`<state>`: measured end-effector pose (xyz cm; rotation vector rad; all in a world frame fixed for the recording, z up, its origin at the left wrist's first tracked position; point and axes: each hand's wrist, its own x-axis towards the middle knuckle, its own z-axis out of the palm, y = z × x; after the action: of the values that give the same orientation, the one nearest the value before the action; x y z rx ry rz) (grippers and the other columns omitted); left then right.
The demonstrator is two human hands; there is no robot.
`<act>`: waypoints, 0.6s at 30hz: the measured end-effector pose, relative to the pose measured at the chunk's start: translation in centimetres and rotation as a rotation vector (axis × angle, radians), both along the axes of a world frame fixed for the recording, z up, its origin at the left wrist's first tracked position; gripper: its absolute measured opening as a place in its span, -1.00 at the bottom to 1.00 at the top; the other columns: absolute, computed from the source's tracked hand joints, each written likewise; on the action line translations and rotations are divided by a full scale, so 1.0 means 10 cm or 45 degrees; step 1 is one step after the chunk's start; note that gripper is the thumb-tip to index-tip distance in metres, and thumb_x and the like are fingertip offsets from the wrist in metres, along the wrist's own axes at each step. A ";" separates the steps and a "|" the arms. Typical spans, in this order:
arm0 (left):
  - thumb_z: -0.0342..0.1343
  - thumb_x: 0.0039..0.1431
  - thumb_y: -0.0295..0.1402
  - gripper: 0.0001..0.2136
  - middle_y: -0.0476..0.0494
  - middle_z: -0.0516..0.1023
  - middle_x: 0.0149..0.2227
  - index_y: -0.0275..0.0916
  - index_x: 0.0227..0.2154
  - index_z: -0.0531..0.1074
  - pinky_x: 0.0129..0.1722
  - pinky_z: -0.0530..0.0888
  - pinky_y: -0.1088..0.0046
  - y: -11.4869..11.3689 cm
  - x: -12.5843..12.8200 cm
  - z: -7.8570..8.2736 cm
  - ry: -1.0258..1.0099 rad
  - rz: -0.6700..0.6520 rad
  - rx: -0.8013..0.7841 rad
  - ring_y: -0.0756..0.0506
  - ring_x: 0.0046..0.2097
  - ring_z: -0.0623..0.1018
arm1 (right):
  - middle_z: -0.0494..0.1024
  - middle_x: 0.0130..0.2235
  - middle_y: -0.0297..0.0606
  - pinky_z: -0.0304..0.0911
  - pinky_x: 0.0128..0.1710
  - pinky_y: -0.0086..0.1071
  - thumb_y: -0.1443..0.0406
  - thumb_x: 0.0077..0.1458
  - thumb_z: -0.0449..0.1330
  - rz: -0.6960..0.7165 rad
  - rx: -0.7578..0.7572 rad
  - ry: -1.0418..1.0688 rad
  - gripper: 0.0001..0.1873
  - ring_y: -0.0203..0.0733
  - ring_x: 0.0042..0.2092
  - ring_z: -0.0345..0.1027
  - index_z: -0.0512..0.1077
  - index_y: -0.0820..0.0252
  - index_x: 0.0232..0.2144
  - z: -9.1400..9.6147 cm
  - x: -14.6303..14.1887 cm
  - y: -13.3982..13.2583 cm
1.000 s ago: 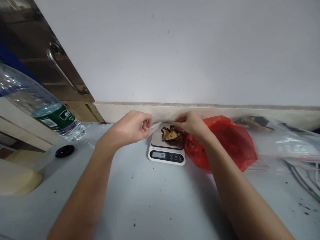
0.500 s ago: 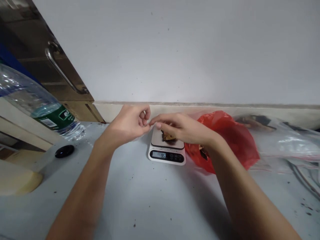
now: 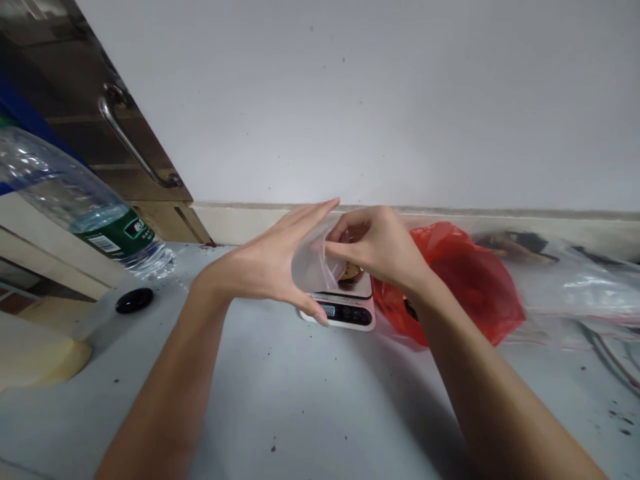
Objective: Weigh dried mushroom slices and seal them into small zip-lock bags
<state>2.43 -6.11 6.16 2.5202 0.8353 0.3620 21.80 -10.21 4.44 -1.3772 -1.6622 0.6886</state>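
A small clear zip bag [image 3: 309, 267] is held up in front of a white kitchen scale [image 3: 345, 310]. My left hand [image 3: 273, 263] has its fingers stretched out, thumb below and fingers above, spreading the bag's left side. My right hand [image 3: 377, 243] is closed in a pinch on the bag's other edge near its mouth. Brown dried pieces [image 3: 350, 272] lie on the scale's plate, mostly hidden behind my hands. The scale's display is lit.
A red plastic bag [image 3: 465, 280] lies right of the scale, with clear zip bags [image 3: 575, 287] beyond it. A water bottle [image 3: 85, 213] leans at the left, a black cap [image 3: 133, 300] beside it. Dark crumbs dot the grey counter [image 3: 300, 400].
My left hand has gone from a closed pinch to stretched fingers. Both hands have lifted the clear bag and pulled it apart in front of the scale.
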 end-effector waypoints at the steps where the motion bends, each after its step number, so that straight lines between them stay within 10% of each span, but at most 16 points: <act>1: 0.47 -0.20 0.12 0.22 -0.21 -0.02 0.54 0.02 0.49 -0.08 0.40 0.20 0.05 0.01 0.00 -0.01 0.024 -0.007 -0.034 -0.43 0.52 0.02 | 0.49 -0.58 -0.33 0.21 -0.45 -0.40 0.17 -0.04 0.38 0.026 0.008 0.008 -0.68 -0.25 -0.48 0.39 0.40 0.16 -0.65 0.00 0.00 -0.01; 9: 0.36 -0.04 0.00 -0.09 -0.30 0.24 0.44 -0.12 0.37 0.18 0.35 0.26 0.09 0.13 -0.17 -0.01 0.182 0.165 0.006 -0.39 0.41 0.28 | 0.65 -0.25 -0.17 0.31 -0.28 -0.36 0.14 0.21 0.26 -0.263 -0.157 -0.369 -0.79 -0.12 -0.23 0.52 0.48 0.17 -0.26 -0.02 0.17 0.04; 13: 0.35 -0.07 -0.05 -0.12 -0.31 0.30 0.39 -0.12 0.34 0.20 0.28 0.35 0.16 0.21 -0.22 -0.09 0.307 0.175 -0.062 -0.36 0.36 0.34 | 0.62 0.06 -0.02 0.36 -0.15 -0.29 0.05 0.04 0.39 -0.202 -0.488 -0.666 -0.43 0.04 0.00 0.53 0.50 0.14 0.06 -0.13 0.20 0.09; 18: 0.36 -0.13 -0.13 -0.13 -0.33 0.35 0.33 -0.09 0.31 0.22 0.27 0.35 0.11 0.25 -0.15 -0.21 0.356 0.108 -0.152 -0.36 0.34 0.34 | 0.67 -0.08 -0.01 0.33 -0.28 -0.31 0.14 -0.07 0.45 -0.125 -0.625 -0.847 -0.62 0.09 -0.08 0.56 0.60 0.15 -0.18 -0.20 0.09 0.18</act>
<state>0.94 -3.57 4.07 2.4616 1.0388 -0.0160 22.74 -8.39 2.39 -2.2024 -1.9817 0.6436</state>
